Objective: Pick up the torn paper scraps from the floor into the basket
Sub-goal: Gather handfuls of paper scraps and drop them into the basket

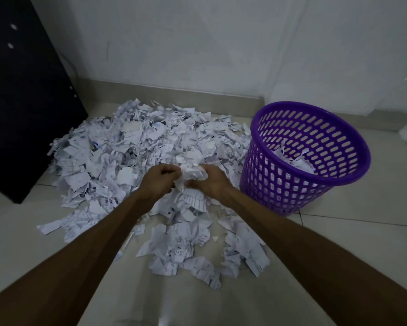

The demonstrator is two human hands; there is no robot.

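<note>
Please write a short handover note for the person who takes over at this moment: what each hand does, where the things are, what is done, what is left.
Left hand: curled on scraps at the near middle of the pile.
Right hand: its grip holds a crumpled bunch of scraps, together with the left.
Purple basket: upright on the floor, right of the pile, with a small amount of paper inside.
Done: only a small part is in the basket.
Left: the big scrap pile on the floor, plus loose pieces nearer to you. Carry the held bunch right, to the basket.
</note>
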